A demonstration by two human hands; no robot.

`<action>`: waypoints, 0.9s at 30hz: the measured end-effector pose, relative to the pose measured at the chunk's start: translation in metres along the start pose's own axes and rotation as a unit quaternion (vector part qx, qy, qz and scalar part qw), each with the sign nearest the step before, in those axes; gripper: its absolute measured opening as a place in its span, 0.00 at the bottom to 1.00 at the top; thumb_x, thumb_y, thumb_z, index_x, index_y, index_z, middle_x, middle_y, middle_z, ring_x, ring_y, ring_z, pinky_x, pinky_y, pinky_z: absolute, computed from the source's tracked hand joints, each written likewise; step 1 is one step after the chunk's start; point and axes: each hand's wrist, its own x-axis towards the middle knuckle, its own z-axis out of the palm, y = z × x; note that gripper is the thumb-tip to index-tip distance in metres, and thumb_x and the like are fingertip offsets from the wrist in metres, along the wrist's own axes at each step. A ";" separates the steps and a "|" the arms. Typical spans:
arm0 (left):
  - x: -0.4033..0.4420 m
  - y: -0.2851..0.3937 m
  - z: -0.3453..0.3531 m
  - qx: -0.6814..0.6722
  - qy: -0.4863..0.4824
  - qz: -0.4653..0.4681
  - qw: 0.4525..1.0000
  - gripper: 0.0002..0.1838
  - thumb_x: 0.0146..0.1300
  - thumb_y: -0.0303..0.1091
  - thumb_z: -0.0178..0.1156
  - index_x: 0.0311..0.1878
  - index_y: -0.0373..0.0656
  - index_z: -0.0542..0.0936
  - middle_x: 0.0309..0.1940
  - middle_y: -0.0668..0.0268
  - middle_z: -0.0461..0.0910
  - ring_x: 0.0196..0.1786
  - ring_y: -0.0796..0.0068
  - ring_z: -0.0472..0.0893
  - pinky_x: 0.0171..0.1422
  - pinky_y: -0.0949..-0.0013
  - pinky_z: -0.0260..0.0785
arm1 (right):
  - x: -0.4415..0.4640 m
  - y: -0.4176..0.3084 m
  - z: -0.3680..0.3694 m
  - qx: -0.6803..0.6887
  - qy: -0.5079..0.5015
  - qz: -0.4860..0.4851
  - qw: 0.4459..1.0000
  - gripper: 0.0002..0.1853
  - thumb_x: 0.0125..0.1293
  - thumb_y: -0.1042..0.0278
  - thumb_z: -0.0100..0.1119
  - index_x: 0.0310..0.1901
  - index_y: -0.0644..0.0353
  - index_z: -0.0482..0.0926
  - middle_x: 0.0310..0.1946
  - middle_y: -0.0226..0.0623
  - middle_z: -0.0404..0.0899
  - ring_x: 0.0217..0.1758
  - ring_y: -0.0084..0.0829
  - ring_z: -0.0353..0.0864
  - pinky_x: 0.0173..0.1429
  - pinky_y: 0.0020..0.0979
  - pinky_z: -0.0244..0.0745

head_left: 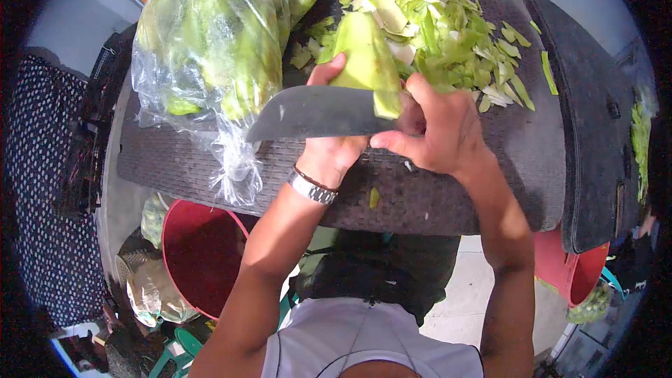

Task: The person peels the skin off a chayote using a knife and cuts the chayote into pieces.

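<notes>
My left hand (334, 152), with a metal-banded watch at the wrist, is closed around a pale green fruit (358, 52); its exact kind is unclear. The fruit tilts away from me and looks at least partly peeled. In my right hand (448, 126) is a knife (315, 110) with a broad dark blade pointing left, across the near end of the fruit. That blade hides part of my left hand. A strip of green peel (386, 104) lies over the blade near the handle. Beyond the fruit rises a heap of peelings (448, 35).
A clear plastic bag (210, 49) of green fruit stands left on the dark textured tabletop (420, 196). Below are a red bucket (203, 259) at left and another red bucket (570, 273) at right. A dark padded panel (595, 133) borders the table's right side.
</notes>
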 end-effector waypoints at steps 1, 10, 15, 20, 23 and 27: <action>0.000 0.000 0.001 0.013 0.005 0.002 1.000 0.31 0.73 0.54 0.52 0.66 0.37 0.76 0.55 0.52 0.85 0.55 0.56 0.86 0.66 0.54 0.77 | -0.001 -0.001 0.000 0.008 0.001 -0.008 1.000 0.34 0.47 0.42 0.83 0.38 0.59 0.71 0.17 0.35 0.78 0.20 0.42 0.83 0.28 0.39 0.76; -0.002 -0.002 0.009 0.026 0.005 -0.007 1.000 0.29 0.73 0.53 0.55 0.66 0.38 0.76 0.55 0.54 0.85 0.54 0.58 0.86 0.65 0.55 0.77 | -0.001 -0.009 -0.008 0.007 -0.013 -0.024 1.000 0.35 0.46 0.38 0.83 0.37 0.59 0.71 0.17 0.34 0.77 0.20 0.41 0.82 0.28 0.39 0.76; -0.003 -0.001 0.009 0.039 0.051 0.037 0.997 0.26 0.71 0.51 0.60 0.61 0.39 0.78 0.51 0.57 0.86 0.52 0.61 0.86 0.60 0.57 0.79 | 0.001 0.025 -0.007 -0.004 0.008 -0.010 1.000 0.35 0.46 0.38 0.82 0.36 0.58 0.72 0.18 0.37 0.77 0.22 0.43 0.83 0.29 0.40 0.76; -0.001 0.000 0.001 0.056 0.044 0.035 0.997 0.29 0.72 0.53 0.55 0.65 0.39 0.77 0.56 0.55 0.84 0.55 0.60 0.86 0.64 0.57 0.78 | 0.001 0.017 -0.010 -0.029 0.000 -0.002 1.000 0.34 0.45 0.39 0.83 0.35 0.58 0.71 0.19 0.39 0.77 0.23 0.45 0.84 0.29 0.40 0.76; -0.003 0.000 0.000 0.087 0.011 0.012 0.996 0.31 0.72 0.53 0.55 0.66 0.36 0.76 0.55 0.52 0.84 0.54 0.57 0.86 0.64 0.56 0.78 | 0.000 0.005 -0.009 -0.018 -0.015 -0.007 1.000 0.35 0.45 0.39 0.83 0.36 0.58 0.71 0.18 0.39 0.77 0.23 0.45 0.83 0.29 0.40 0.75; -0.006 -0.008 0.014 0.093 0.029 0.041 0.994 0.28 0.71 0.50 0.59 0.63 0.35 0.77 0.50 0.55 0.86 0.48 0.62 0.87 0.57 0.59 0.80 | -0.003 0.010 -0.011 -0.005 0.009 -0.018 1.000 0.36 0.46 0.36 0.82 0.37 0.58 0.72 0.17 0.37 0.75 0.21 0.44 0.82 0.28 0.39 0.74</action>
